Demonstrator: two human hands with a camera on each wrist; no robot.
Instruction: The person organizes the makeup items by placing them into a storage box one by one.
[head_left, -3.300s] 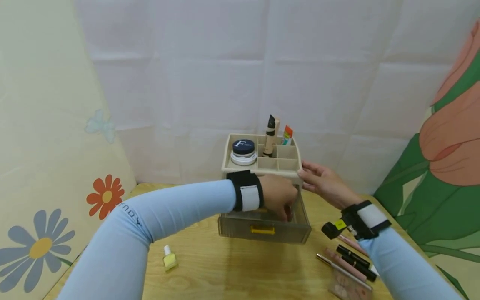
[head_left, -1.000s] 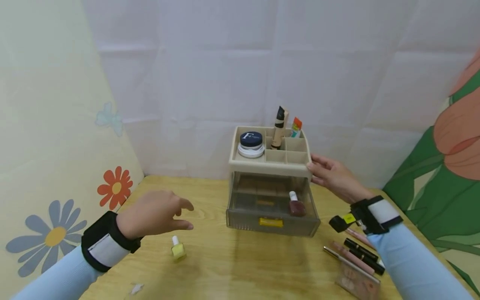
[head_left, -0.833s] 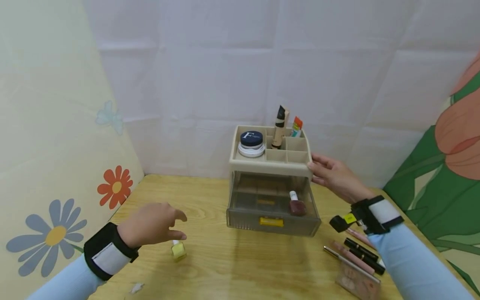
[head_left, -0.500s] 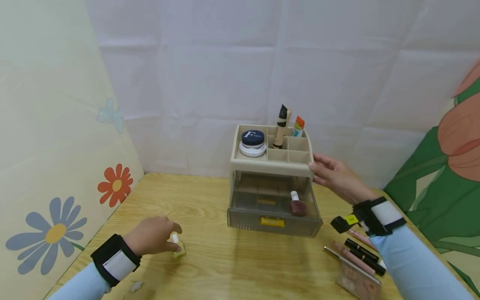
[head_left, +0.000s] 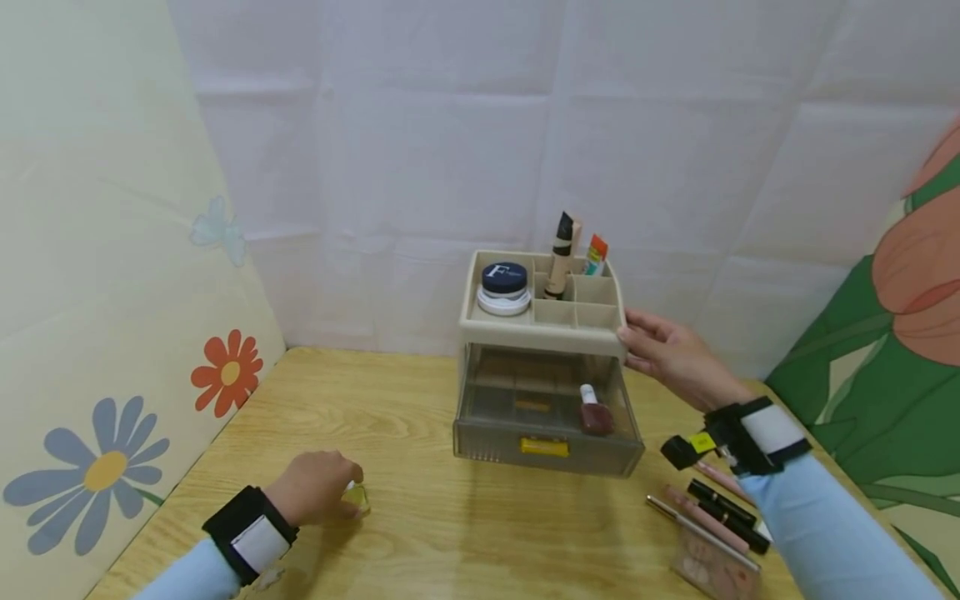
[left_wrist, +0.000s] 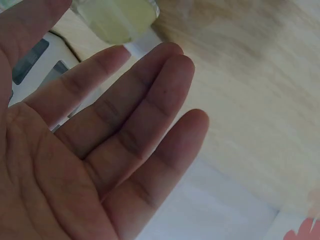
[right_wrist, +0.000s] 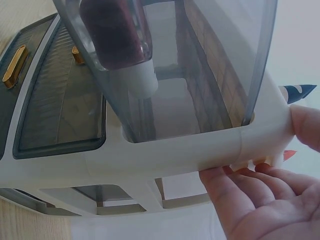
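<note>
My left hand [head_left: 315,487] is at a small bottle of yellow nail polish [head_left: 357,497] on the table, thumb and index finger around it. In the left wrist view the nail polish bottle [left_wrist: 120,20] lies by the thumb and index fingertip, while the other fingers stretch past it. My right hand [head_left: 675,354] grips the side edge of a beige makeup organizer [head_left: 540,335], thumb in front and fingers behind. Its clear drawer [head_left: 491,442] is pulled out, with a dark red nail polish bottle [head_left: 596,417] inside. The right wrist view shows two more drawers below.
On the organizer's top stand a jar with a navy lid [head_left: 504,279], a concealer tube [head_left: 558,262] and an orange-capped tube [head_left: 596,254]. Black tubes [head_left: 723,508], a pink tube and a palette [head_left: 716,562] lie at right. A white scrap [head_left: 270,577] lies front left.
My left hand left the drawer, where the dark red nail polish now shows, and moved left and down to the yellow bottle. My right hand stayed on the organizer.
</note>
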